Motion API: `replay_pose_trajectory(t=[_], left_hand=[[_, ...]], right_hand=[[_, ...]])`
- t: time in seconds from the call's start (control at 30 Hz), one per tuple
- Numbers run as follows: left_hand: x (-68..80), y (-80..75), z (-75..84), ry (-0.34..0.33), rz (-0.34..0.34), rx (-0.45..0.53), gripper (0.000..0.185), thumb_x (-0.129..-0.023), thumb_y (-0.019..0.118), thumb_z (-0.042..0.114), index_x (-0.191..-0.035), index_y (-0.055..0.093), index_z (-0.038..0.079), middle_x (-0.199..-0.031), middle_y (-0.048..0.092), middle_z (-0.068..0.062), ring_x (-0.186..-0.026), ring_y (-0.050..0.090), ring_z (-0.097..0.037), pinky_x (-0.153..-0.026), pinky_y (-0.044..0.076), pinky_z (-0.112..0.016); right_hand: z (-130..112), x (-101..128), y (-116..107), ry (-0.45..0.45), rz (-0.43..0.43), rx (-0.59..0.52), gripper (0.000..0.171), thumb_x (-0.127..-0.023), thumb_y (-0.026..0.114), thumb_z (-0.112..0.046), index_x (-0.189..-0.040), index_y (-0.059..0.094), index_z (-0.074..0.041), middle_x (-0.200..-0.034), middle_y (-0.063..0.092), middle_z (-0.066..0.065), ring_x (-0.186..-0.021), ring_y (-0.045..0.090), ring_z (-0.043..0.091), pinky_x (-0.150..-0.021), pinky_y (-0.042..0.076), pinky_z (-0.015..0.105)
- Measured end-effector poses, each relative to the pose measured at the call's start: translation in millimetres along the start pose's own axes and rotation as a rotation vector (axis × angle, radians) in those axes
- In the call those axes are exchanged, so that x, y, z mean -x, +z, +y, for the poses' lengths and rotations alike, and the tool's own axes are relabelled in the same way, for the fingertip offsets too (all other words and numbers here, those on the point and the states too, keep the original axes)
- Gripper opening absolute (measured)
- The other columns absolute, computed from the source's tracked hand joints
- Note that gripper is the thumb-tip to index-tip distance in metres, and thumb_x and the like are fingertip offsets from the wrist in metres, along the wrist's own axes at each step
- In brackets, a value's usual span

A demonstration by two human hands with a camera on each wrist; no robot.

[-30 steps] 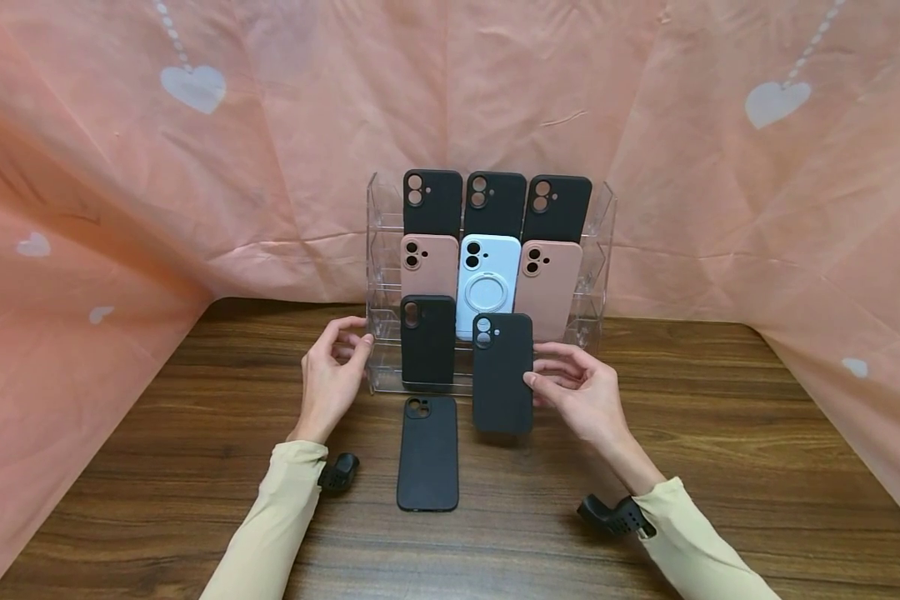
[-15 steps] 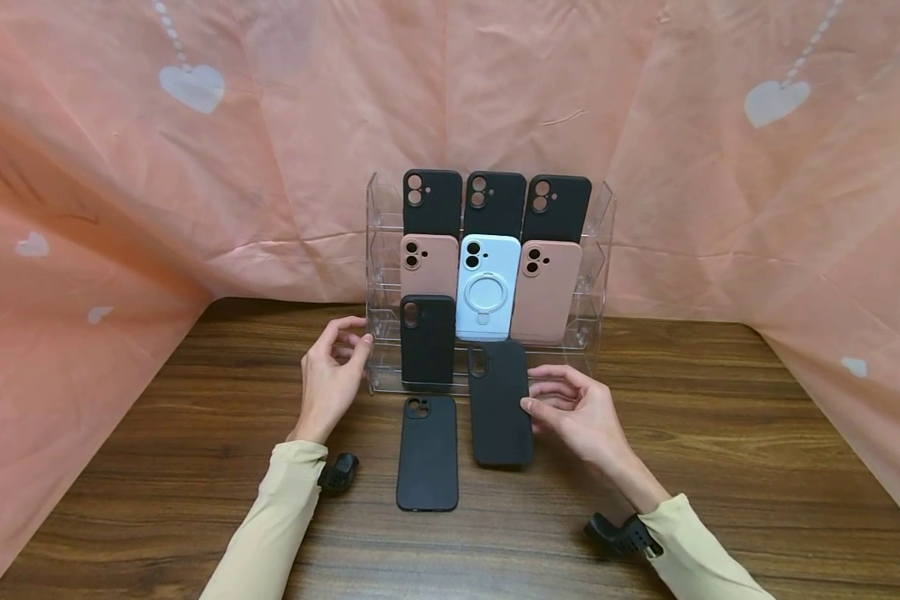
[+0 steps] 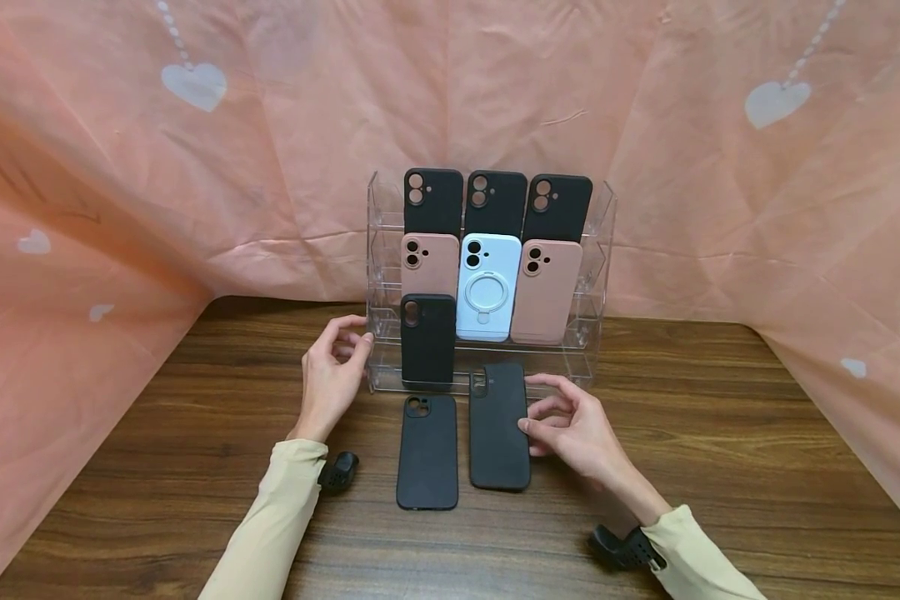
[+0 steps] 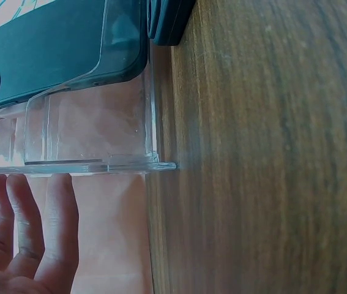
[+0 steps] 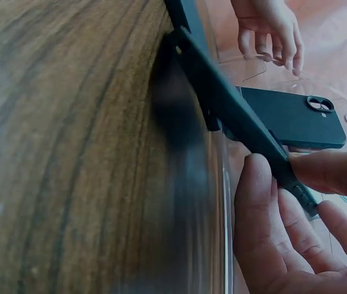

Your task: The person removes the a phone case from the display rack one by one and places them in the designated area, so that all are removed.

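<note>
My right hand point(image 3: 573, 425) pinches a black phone case point(image 3: 500, 433) by its right edge, thumb in front and fingers behind. In the right wrist view the case point(image 5: 240, 122) is tilted, its lower end close over the table. Its camera end overlaps the lowest tier of a clear acrylic display stand point(image 3: 525, 360). At the stand's left side panel, my left hand point(image 3: 332, 375) touches with its fingertips; in the left wrist view the fingers point(image 4: 60, 226) reach straight to the panel's outer face. A second black case point(image 3: 428, 454) lies flat on the table, left of the held one.
Three black cases point(image 3: 497, 204) fill the stand's top row. Below are two pink cases point(image 3: 547, 292) and a white case with a ring point(image 3: 487, 292). Another black case point(image 3: 428, 342) stands lower left. A pink cloth point(image 3: 450, 100) hangs behind the wooden table point(image 3: 720, 433).
My right hand has moved down and toward me with the black case, away from the white and pink cases, and the case has tilted flatter. The left hand has stayed at the stand.
</note>
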State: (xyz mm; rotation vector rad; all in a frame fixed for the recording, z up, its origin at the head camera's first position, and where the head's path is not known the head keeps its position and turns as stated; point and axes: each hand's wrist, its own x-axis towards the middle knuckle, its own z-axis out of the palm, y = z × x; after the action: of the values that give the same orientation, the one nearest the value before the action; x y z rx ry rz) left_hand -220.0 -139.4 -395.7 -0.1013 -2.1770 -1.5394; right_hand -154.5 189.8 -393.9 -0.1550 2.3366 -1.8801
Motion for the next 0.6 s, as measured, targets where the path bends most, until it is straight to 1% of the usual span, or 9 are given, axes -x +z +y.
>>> replay_pose_trajectory(t=[0.07,0.2,0.4,0.5,0.6], left_hand=[[-0.2,0.0,0.1,0.001,-0.001,0.002,0.022,-0.097,0.071,0.017,-0.118,0.07,0.017,-0.088,0.067,-0.009,-0.073,0.072,-0.035,-0.052,0.058,-0.024],[-0.7,0.1,0.5,0.004,-0.001,0.003,0.022,-0.097,0.071,0.017,-0.119,0.07,0.016,-0.088,0.067,-0.009,-0.074,0.072,-0.036,-0.052,0.058,-0.024],[-1.3,0.4,0.5,0.006,-0.001,0.004,0.023,-0.097,0.071,0.017,-0.12,0.07,0.016,-0.088,0.068,-0.01,-0.073,0.071,-0.035,-0.052,0.057,-0.022],[-1.4,1.3,-0.2,-0.008,0.005,-0.002,0.024,-0.097,0.07,0.016,-0.121,0.07,0.015,-0.09,0.068,-0.013,-0.073,0.071,-0.035,-0.051,0.054,-0.018],[-0.9,1.1,-1.0,-0.015,0.005,-0.004,0.024,-0.097,0.07,0.016,-0.121,0.07,0.015,-0.09,0.068,-0.014,-0.072,0.071,-0.035,-0.051,0.053,-0.017]], right_hand=[[0.5,0.7,0.0,0.001,-0.023,0.009,0.062,-0.087,0.075,0.005,-0.143,0.052,-0.009,-0.096,0.068,0.011,-0.075,0.073,0.013,-0.062,0.066,0.042],[2.4,2.1,-0.6,0.01,-0.079,0.017,0.061,-0.089,0.073,0.005,-0.145,0.051,-0.005,-0.097,0.065,0.015,-0.074,0.072,0.014,-0.061,0.066,0.041],[5.6,3.0,0.5,0.039,-0.155,0.025,0.061,-0.091,0.071,0.003,-0.147,0.049,-0.005,-0.098,0.063,0.014,-0.077,0.072,0.015,-0.064,0.066,0.042],[6.7,3.8,1.8,0.051,-0.179,0.028,0.061,-0.092,0.071,0.001,-0.148,0.048,-0.004,-0.099,0.062,0.015,-0.078,0.072,0.016,-0.065,0.066,0.042],[7.7,4.8,3.5,0.068,-0.193,0.027,0.061,-0.093,0.07,0.001,-0.149,0.046,-0.003,-0.099,0.062,0.015,-0.079,0.072,0.017,-0.065,0.066,0.042]])
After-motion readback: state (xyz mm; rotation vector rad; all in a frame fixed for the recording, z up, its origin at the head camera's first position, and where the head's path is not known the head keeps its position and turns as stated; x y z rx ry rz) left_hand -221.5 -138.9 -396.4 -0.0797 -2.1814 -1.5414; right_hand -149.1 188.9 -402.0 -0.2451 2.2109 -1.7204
